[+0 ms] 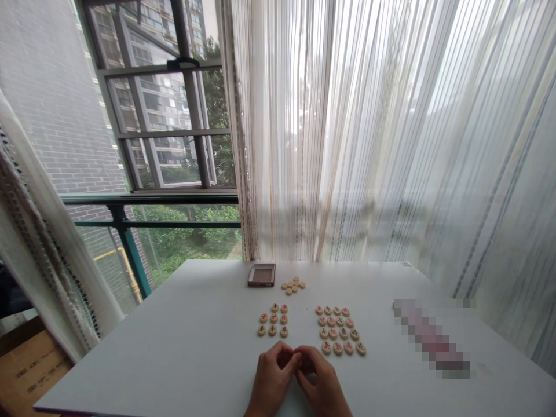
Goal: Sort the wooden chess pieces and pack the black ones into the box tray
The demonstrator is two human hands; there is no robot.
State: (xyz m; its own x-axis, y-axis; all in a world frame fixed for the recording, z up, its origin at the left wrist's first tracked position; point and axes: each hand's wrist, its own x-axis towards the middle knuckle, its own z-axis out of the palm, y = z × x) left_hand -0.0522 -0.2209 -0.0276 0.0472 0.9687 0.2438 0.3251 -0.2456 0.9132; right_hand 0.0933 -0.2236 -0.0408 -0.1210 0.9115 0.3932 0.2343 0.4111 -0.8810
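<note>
My left hand [273,373] and my right hand [322,375] meet at the fingertips above the near edge of the table, fingers curled and closed. Whatever may be between them is hidden. Just beyond my left hand lies a group of round wooden Chinese chess pieces, among them a black-marked piece [272,330], in loose rows. To the right, a neat square grid of more pieces sits beside my right hand, with a red-marked piece [337,348] in its nearest row. Farther back, several blank-looking pieces [295,289] form a small cluster.
A shallow square box [261,284] stands near the back of the white table [174,359]. A blurred-out long object [430,339] lies at the right. Sheer curtains [347,145] hang behind the table, and a cardboard box [35,370] is at the lower left.
</note>
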